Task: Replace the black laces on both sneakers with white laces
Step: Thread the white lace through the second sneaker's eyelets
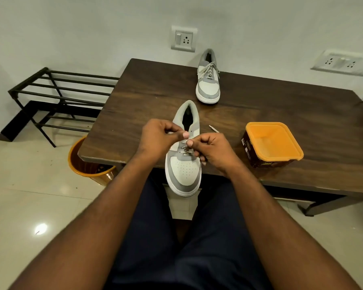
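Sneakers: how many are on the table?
2. The near sneaker sits at the table's front edge, toe overhanging, under both hands. The far sneaker stands by the wall. None seem hidden.

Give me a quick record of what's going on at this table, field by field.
Near sneaker: toe overhangs the table edge, partly laced in white
Left hand: pinches lace
Right hand: pinches lace
Far sneaker: fully laced in white, untouched
Orange tub: open, right of the hands
Black laces: none visible
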Available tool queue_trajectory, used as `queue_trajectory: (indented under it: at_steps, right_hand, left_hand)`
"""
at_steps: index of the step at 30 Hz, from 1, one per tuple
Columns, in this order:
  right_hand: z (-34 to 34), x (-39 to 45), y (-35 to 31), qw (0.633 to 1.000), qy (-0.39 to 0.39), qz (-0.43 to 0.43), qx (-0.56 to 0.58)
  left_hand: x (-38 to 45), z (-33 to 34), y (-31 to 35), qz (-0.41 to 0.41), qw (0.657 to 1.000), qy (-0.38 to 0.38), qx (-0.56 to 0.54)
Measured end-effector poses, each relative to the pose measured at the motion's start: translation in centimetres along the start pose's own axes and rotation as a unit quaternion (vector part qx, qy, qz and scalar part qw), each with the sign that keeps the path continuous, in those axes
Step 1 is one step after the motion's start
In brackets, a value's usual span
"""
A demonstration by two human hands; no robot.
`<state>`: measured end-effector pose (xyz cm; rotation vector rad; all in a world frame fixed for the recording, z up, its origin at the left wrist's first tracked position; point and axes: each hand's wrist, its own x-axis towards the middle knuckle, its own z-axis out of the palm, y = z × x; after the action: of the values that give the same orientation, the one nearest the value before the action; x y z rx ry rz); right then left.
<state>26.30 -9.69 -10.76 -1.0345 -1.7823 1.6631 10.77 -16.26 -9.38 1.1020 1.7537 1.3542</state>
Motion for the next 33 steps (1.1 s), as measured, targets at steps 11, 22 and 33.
queue_trajectory:
  at_steps: [11,22,33]
  right_hand:
    - [0.5,1.6,0.3,0.998,0.064,-0.027,-0.004]
    - [-1.8,3.1,-1.2,0.999,0.018,-0.016,-0.034]
    - [-0.9,4.6,-2.1,0.999,0.019,-0.007,-0.028]
  left_hand:
    - [-0.2,1.3,0.5,-0.065,0.997,0.015,0.040]
    - [1.4,0.5,-0.4,-0.011,0.998,-0.035,0.041]
    - [1.7,1.7,0.3,-0.045,0.995,-0.040,-0.081]
